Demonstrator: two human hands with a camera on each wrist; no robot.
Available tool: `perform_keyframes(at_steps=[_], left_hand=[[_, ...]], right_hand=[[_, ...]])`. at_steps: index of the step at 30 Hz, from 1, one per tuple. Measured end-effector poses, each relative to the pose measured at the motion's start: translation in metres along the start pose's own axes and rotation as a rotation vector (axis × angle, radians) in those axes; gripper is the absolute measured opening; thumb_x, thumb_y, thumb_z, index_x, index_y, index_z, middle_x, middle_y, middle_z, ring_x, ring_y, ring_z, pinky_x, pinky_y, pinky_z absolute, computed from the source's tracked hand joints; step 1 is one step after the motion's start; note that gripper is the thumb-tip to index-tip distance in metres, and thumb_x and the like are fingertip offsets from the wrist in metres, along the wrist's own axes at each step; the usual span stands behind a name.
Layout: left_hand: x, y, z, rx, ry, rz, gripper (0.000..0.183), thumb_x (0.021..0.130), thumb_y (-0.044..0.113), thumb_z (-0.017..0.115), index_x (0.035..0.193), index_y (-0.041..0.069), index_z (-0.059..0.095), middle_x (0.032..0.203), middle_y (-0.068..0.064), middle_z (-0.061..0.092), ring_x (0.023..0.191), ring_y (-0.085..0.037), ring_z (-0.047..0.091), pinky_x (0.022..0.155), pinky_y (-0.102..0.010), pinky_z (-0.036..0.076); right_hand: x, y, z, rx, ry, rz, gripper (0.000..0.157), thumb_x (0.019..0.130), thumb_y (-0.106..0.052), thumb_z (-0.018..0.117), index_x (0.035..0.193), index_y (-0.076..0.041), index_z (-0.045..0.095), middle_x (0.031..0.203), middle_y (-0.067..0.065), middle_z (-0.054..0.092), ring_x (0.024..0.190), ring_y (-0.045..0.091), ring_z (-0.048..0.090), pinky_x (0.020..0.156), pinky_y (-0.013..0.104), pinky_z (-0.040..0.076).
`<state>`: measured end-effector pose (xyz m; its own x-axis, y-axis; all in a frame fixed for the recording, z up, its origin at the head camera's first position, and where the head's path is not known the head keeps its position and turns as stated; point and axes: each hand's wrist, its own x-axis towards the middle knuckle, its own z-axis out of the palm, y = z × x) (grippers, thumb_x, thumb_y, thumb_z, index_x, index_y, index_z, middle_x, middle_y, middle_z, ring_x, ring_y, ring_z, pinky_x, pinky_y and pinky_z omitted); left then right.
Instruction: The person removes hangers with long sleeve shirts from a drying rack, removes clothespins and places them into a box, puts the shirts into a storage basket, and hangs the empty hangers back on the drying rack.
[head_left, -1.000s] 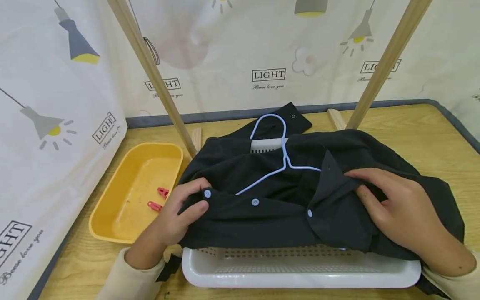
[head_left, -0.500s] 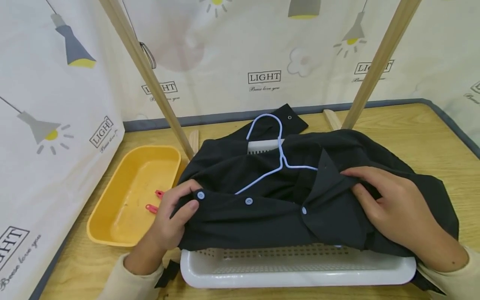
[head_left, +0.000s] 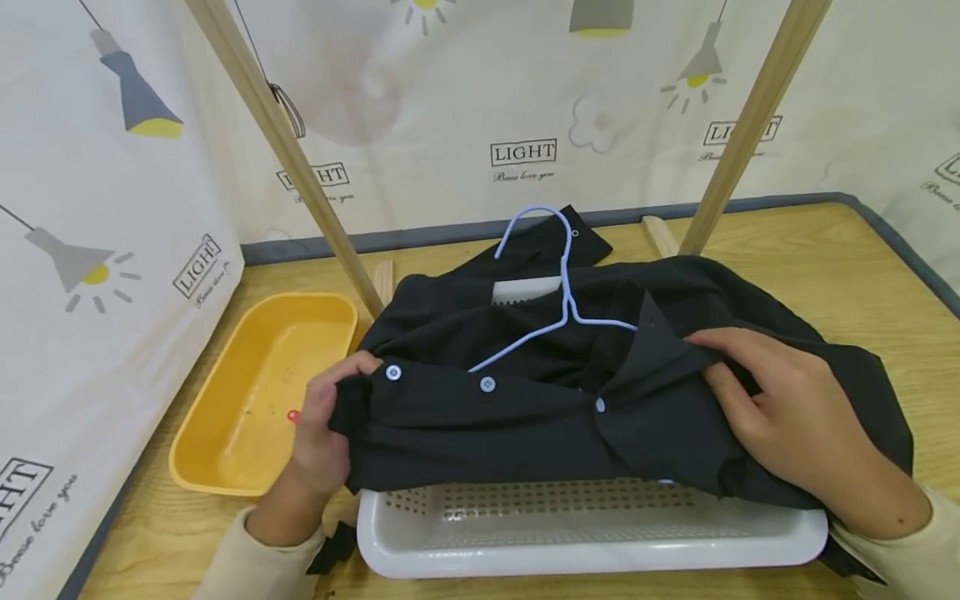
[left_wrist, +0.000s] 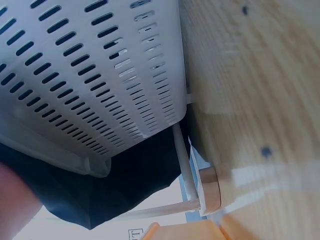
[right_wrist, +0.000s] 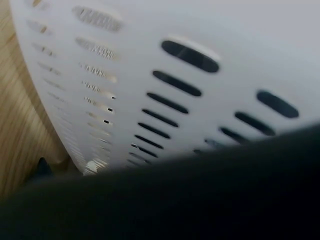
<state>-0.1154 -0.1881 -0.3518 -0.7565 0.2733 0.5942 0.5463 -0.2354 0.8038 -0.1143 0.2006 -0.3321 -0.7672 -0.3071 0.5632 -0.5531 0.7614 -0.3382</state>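
Note:
A black shirt (head_left: 480, 442) with pale blue buttons lies across a white basket (head_left: 600, 560). Inside its neck opening sits a light blue hanger (head_left: 567, 287), hook pointing up and away. My left hand (head_left: 322, 429) grips the shirt's front edge beside the leftmost button, with cloth bunched between thumb and fingers. On the other side my right hand (head_left: 795, 417) pinches the opposite front flap near its pointed collar. In the left wrist view the basket's slotted wall (left_wrist: 90, 65) and dark cloth (left_wrist: 125, 175) show. Dark cloth covers much of the right wrist view, beside the basket wall (right_wrist: 200, 30).
A yellow tray (head_left: 187, 458) stands to the left, with a red clip (head_left: 293, 416) partly hidden by my left hand. Two wooden poles (head_left: 281, 142) rise behind the shirt. A patterned curtain (head_left: 442, 100) hangs at the back and left of the wooden table (head_left: 847, 275).
My left hand has lifted and turned, raising the shirt's left front edge and drawing it slightly left. The hanger's hook has tipped upward. My right hand keeps its pinch.

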Motion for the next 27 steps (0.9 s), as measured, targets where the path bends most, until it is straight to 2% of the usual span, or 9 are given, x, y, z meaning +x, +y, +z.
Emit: perform_keyframes(at_steps=[3,6,9,15,18,27], left_hand=[[0.0021,-0.0003,-0.0002,0.043,-0.021,0.010,0.046,0.097,0.030,0.022,0.085,-0.002,0.053,0.074,-0.004,0.054,0.069,-0.017,0.051,0.062,-0.031,0.040],[0.0025,0.0006,0.0006,0.103,-0.019,-0.011,0.043,0.096,0.026,0.023,0.081,-0.002,0.053,0.074,-0.005,0.053,0.069,-0.018,0.051,0.064,-0.031,0.040],[0.0010,0.0020,0.0011,0.153,0.001,-0.048,0.040,0.094,0.023,0.026,0.080,-0.002,0.054,0.075,-0.005,0.055,0.071,-0.018,0.051,0.067,-0.031,0.040],[-0.0002,0.0038,-0.0005,0.251,0.033,-0.091,0.034,0.091,0.020,0.028,0.078,0.000,0.053,0.066,-0.001,0.050,0.061,-0.013,0.049,0.055,-0.029,0.038],[-0.0017,0.0028,0.0002,0.288,0.044,-0.093,0.034,0.091,0.020,0.029,0.077,-0.001,0.052,0.064,-0.001,0.048,0.060,-0.012,0.049,0.053,-0.029,0.037],[-0.0043,-0.0007,0.0041,0.351,0.205,-0.037,0.032,0.088,0.016,0.031,0.081,-0.004,0.055,0.075,0.003,0.057,0.069,-0.011,0.052,0.063,-0.025,0.040]], right_hand=[[0.0009,0.0001,0.0001,-0.002,0.005,-0.005,0.034,0.080,0.001,0.061,0.111,-0.013,0.064,0.106,0.003,0.066,0.092,0.017,0.060,0.086,0.004,0.030],[0.0005,-0.0003,0.0002,-0.019,-0.001,0.007,0.033,0.080,0.000,0.061,0.110,-0.013,0.064,0.106,0.003,0.066,0.091,0.017,0.061,0.083,0.007,0.032],[-0.0001,-0.0008,0.0002,-0.025,-0.011,0.018,0.033,0.080,0.000,0.062,0.110,-0.013,0.064,0.105,0.004,0.066,0.089,0.016,0.062,0.081,0.008,0.033],[0.0005,-0.0007,-0.0003,-0.019,-0.007,0.025,0.033,0.080,0.001,0.061,0.111,-0.012,0.064,0.106,0.004,0.066,0.090,0.017,0.062,0.082,0.007,0.032],[-0.0008,-0.0008,-0.0003,-0.021,-0.012,0.034,0.033,0.080,0.000,0.062,0.110,-0.013,0.064,0.105,0.004,0.066,0.089,0.017,0.062,0.081,0.007,0.033],[0.0001,0.0010,0.0004,0.007,-0.006,0.024,0.033,0.080,0.001,0.062,0.110,-0.014,0.064,0.106,0.003,0.066,0.091,0.014,0.059,0.085,0.004,0.030]])
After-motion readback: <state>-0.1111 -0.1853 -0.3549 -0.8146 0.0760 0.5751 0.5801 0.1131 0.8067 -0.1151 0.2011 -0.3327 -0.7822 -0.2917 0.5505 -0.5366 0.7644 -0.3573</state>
